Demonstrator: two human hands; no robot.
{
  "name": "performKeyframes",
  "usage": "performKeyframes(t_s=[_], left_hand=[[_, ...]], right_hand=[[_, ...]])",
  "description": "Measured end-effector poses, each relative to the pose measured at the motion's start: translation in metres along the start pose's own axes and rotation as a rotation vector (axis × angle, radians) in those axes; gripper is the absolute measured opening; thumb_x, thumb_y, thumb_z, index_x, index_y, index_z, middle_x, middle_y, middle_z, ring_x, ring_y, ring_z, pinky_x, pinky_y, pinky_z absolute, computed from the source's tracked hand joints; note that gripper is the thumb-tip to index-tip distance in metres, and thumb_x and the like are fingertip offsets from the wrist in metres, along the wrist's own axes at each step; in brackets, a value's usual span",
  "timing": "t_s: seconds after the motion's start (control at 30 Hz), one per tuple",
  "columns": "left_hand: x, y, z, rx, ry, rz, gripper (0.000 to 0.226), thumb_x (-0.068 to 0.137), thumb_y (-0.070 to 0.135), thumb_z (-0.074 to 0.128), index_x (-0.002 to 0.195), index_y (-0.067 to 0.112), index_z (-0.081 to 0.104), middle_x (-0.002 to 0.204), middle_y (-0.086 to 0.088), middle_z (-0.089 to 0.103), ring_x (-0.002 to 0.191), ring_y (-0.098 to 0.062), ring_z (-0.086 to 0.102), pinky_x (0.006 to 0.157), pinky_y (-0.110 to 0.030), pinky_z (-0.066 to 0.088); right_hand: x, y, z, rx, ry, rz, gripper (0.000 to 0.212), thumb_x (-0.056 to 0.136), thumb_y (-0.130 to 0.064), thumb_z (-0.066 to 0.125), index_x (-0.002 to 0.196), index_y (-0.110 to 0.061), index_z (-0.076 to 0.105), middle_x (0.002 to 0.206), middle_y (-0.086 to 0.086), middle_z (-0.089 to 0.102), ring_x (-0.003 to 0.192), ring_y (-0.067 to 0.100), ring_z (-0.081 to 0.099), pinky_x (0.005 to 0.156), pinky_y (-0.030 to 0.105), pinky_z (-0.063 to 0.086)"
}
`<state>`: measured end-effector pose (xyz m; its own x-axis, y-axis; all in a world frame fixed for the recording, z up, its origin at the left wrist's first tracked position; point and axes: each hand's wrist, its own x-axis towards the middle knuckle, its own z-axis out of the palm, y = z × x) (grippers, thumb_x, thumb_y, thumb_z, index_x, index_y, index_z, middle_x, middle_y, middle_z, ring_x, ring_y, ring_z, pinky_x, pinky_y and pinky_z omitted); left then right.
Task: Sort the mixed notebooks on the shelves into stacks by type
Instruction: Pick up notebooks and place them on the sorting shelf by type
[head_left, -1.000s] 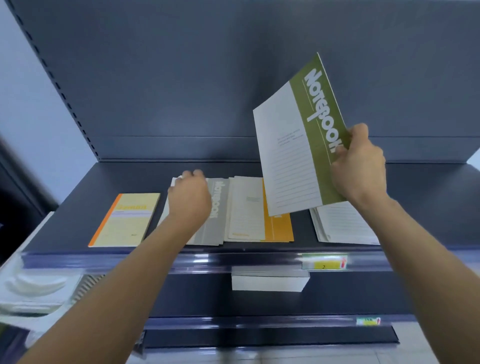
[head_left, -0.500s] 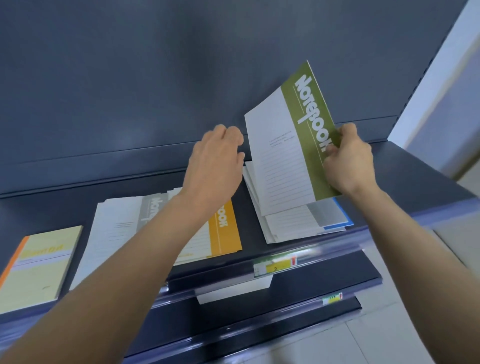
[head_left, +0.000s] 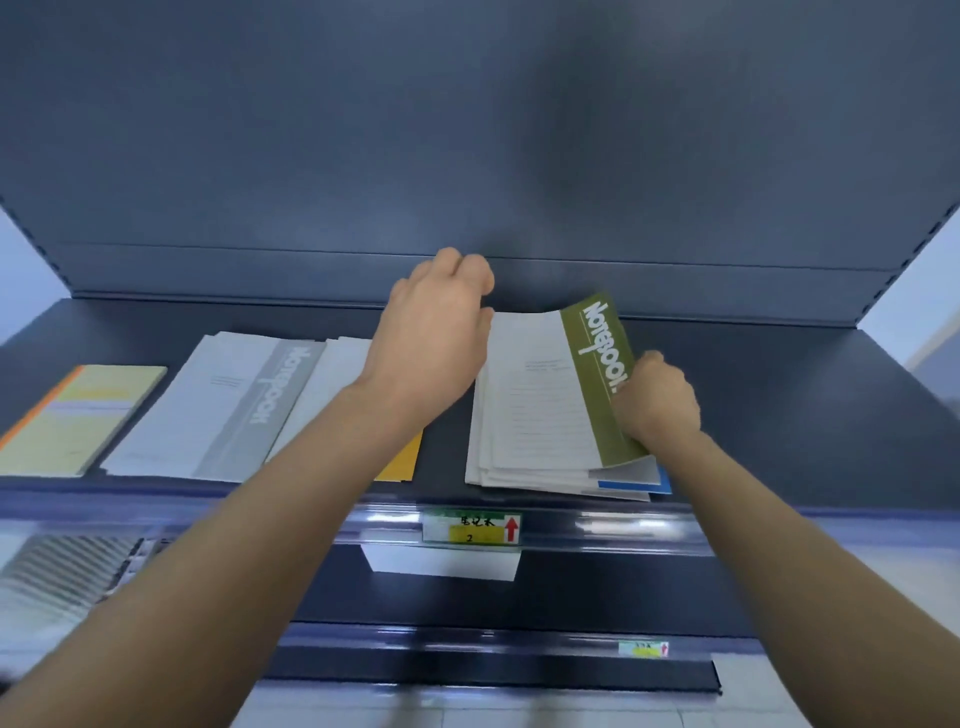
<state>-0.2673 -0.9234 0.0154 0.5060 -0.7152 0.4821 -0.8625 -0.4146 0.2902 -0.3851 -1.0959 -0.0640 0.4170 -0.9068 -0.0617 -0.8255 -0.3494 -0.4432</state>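
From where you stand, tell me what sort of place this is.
Likely a shop's stationery aisle: a dark metal shelf with a printed label in its front rail, and stacked notebooks such as the green notebook.

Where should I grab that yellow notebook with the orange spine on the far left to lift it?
Take the yellow notebook by its near short edge, from the front of the shelf: it lies flat, nothing on top, that edge by the front lip.

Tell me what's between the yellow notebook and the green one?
The head view shows a grey notebook and an orange notebook, partly hidden by the left arm, between the yellow notebook and green notebook.
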Motion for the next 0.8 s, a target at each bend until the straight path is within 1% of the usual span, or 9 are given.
performKeyframes(t_s=[0.1,0.17,0.23,0.3,0.43,0.53,0.67,0.73,0.8], left_hand=[[-0.006,0.009,0.007,-0.001,0.021,-0.045,0.015,0.093,0.011,0.049,0.106,0.006,0.054,0.109,-0.010,0.053,0.100,-0.029,0.050,0.084,-0.037,0.039],[-0.011,0.014,0.011,0.014,0.027,-0.057,0.016,0.094,0.012,0.049,0.107,0.006,0.054,0.108,-0.010,0.053,0.097,-0.029,0.050,0.083,-0.035,0.037],[-0.016,0.017,0.013,0.036,0.037,-0.048,0.016,0.094,0.013,0.049,0.107,0.005,0.055,0.106,-0.010,0.053,0.092,-0.029,0.049,0.081,-0.034,0.035],[-0.021,0.015,0.009,0.051,0.068,-0.043,0.016,0.092,0.012,0.051,0.105,0.005,0.056,0.104,-0.011,0.054,0.090,-0.031,0.050,0.080,-0.037,0.037],[-0.033,-0.001,-0.021,0.149,0.158,-0.071,0.014,0.090,0.009,0.054,0.101,0.002,0.058,0.099,-0.015,0.056,0.086,-0.036,0.053,0.077,-0.045,0.044],[-0.046,-0.022,-0.061,0.283,0.248,-0.071,0.015,0.086,0.009,0.052,0.097,0.001,0.059,0.093,-0.017,0.057,0.079,-0.038,0.054,0.070,-0.047,0.047],[-0.076,-0.057,-0.124,0.514,0.324,-0.146,0.018,0.082,0.008,0.051,0.096,-0.001,0.059,0.090,-0.020,0.056,0.078,-0.039,0.055,0.066,-0.045,0.044],[-0.098,-0.078,-0.160,0.636,0.363,-0.195,0.018,0.081,0.006,0.051,0.096,-0.001,0.059,0.090,-0.020,0.057,0.078,-0.040,0.055,0.065,-0.044,0.042],[-0.114,-0.091,-0.182,0.692,0.368,-0.225,0.018,0.081,0.005,0.051,0.095,-0.002,0.058,0.089,-0.020,0.056,0.076,-0.039,0.053,0.064,-0.044,0.041]], right_hand=[[0.009,0.014,0.001,-0.173,-0.045,-0.028,0.023,0.092,-0.018,0.051,0.109,-0.003,0.052,0.107,0.014,0.061,0.089,0.029,0.060,0.064,0.032,0.044],[0.012,0.015,-0.003,-0.320,-0.039,-0.069,0.021,0.091,-0.017,0.053,0.108,-0.004,0.055,0.105,0.012,0.062,0.089,0.028,0.060,0.063,0.031,0.043],[0.012,0.008,-0.012,-0.456,0.037,-0.169,0.024,0.089,-0.013,0.053,0.111,-0.003,0.056,0.107,0.014,0.061,0.097,0.030,0.058,0.070,0.034,0.044],[0.009,-0.010,-0.024,-0.481,0.130,-0.355,0.025,0.089,-0.013,0.053,0.111,-0.002,0.056,0.113,0.018,0.058,0.105,0.033,0.052,0.082,0.037,0.042],[-0.020,-0.075,-0.053,-0.306,0.146,-0.735,0.033,0.093,-0.028,0.052,0.118,-0.005,0.053,0.121,0.016,0.053,0.114,0.034,0.043,0.092,0.041,0.034],[-0.054,-0.128,-0.068,-0.187,0.181,-0.952,0.037,0.093,-0.030,0.052,0.123,-0.008,0.051,0.127,0.012,0.050,0.120,0.031,0.039,0.096,0.040,0.031],[-0.108,-0.195,-0.072,0.011,0.254,-1.258,0.041,0.094,-0.031,0.052,0.130,-0.012,0.046,0.131,0.008,0.047,0.123,0.029,0.037,0.096,0.036,0.029],[-0.141,-0.231,-0.063,0.149,0.304,-1.427,0.044,0.093,-0.028,0.054,0.131,-0.009,0.046,0.130,0.010,0.050,0.120,0.031,0.041,0.094,0.037,0.031],[-0.162,-0.255,-0.055,0.242,0.356,-1.536,0.043,0.089,-0.024,0.057,0.126,-0.004,0.051,0.124,0.014,0.055,0.113,0.035,0.048,0.089,0.040,0.037]])
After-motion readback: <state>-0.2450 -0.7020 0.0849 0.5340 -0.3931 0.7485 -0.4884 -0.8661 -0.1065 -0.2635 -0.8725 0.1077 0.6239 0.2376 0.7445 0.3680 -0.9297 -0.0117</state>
